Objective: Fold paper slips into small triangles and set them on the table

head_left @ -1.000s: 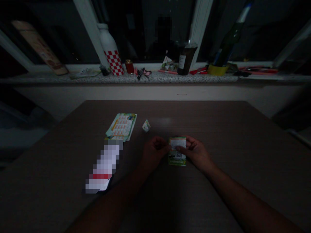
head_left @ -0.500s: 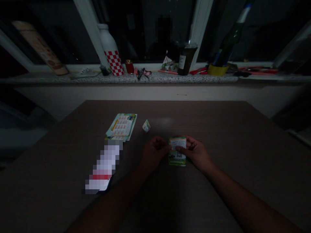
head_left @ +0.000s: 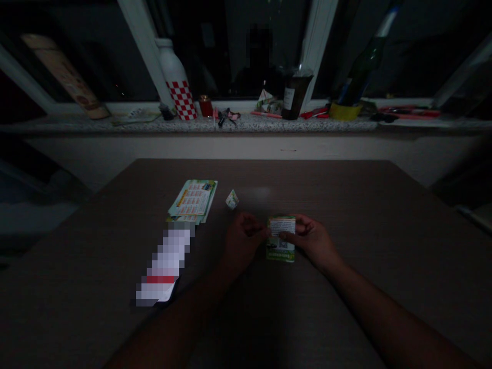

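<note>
A small folded printed paper [head_left: 281, 248], green and white with lines of text and a square code, is held between my hands above the table. My left hand [head_left: 246, 238] pinches its left edge between thumb and finger. On the other side, my right hand [head_left: 311, 240] grips the right edge, its thumb lying across the front and its fingers behind. A small folded paper piece [head_left: 231, 200] rests on the table beyond my left hand. To the left lies a stack of printed leaflets [head_left: 194, 199] in green, white and red.
A phone [head_left: 167, 266] with a blurred-out screen lies left of my left forearm on the brown table [head_left: 346, 205]. Along the windowsill [head_left: 238, 123] stand a red-checked white bottle [head_left: 180, 87], a dark cup [head_left: 295, 97], a green bottle [head_left: 361, 66] and small items.
Hardly anything differs. The right hand and paper have shifted very slightly; both hands keep their grip on the paper.
</note>
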Motion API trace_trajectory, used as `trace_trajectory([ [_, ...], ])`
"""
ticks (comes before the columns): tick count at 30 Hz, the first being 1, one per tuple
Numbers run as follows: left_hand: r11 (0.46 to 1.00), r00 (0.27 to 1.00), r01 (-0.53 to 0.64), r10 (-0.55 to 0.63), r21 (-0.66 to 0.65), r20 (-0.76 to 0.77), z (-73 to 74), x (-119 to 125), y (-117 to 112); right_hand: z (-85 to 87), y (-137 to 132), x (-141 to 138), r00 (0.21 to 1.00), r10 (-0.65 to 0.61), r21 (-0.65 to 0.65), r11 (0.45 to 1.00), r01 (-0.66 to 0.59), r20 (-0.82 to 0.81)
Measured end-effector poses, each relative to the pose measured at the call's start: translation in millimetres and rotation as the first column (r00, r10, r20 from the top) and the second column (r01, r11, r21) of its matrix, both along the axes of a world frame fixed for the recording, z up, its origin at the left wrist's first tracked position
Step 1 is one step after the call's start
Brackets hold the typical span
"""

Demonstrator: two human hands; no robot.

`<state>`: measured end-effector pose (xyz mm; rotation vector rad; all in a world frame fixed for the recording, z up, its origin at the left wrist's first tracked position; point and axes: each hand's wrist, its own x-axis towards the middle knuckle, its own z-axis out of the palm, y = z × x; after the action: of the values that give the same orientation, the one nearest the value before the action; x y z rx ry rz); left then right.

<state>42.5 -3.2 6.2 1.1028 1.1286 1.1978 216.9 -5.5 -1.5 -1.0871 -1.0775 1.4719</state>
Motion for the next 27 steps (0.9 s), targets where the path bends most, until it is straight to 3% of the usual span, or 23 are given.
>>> trace_trajectory([
  [12,0.997,0.978,-0.056,0.065,0.052,-0.198,5.2,-2.1,3.0,3.9,4.2,5.7,0.997,-0.041,-0.134,0.99,0.049,0.063],
  [20,0.996,0.948,-0.086,0.087,0.016,-0.305,10.3,-5.7,5.8,7.4,4.0,5.5,0.997,0.033,-0.147,0.989,-0.023,0.067],
  [27,0.995,0.897,-0.097,0.09,0.007,-0.433,7.1,-7.9,8.1,6.3,4.3,0.9,0.971,-0.003,-0.137,0.99,0.037,0.239],
])
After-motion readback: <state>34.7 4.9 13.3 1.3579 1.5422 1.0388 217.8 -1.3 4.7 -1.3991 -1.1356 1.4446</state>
